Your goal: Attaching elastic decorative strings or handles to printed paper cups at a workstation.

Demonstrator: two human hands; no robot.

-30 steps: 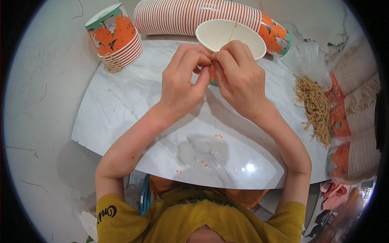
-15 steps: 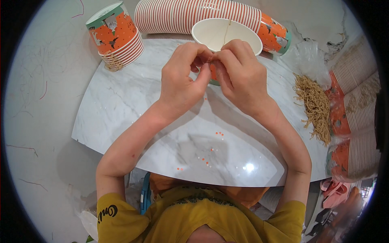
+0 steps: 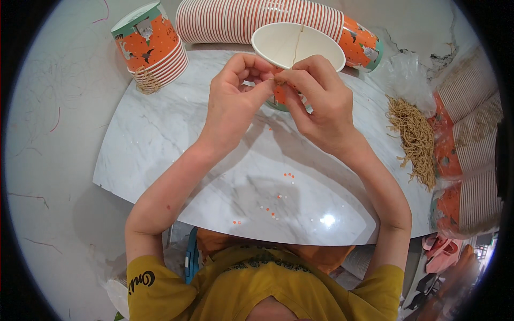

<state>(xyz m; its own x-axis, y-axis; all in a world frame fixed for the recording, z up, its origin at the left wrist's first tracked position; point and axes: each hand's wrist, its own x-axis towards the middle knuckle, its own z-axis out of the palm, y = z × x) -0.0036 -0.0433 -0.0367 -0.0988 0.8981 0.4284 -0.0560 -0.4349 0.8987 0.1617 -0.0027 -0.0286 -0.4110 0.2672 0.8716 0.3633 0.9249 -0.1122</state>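
Observation:
A paper cup (image 3: 270, 43), white inside and orange and green outside, stands at the far side of the table in front of my hands. A thin piece of twine (image 3: 296, 45) runs down its inner wall from the far rim. My left hand (image 3: 230, 101) and my right hand (image 3: 324, 101) meet at the cup's near side. Thumb and forefinger of each are pinched together, closed on the twine's end, which the fingertips mostly hide. Part of the cup's orange wall shows between the hands.
A long row of nested cups (image 3: 230, 21) lies behind. An upside-down cup stack (image 3: 152, 45) with twine loops (image 3: 147, 80) stands at left. At right are a heap of twine pieces (image 3: 412, 139), clear plastic (image 3: 409, 77) and bagged cups (image 3: 474, 150). Paper dots litter the marble-patterned table (image 3: 160, 144).
My left hand has shifted slightly left and its fingers have loosened a little. The fingertips of my right hand have moved slightly left and more of the cup's orange wall shows.

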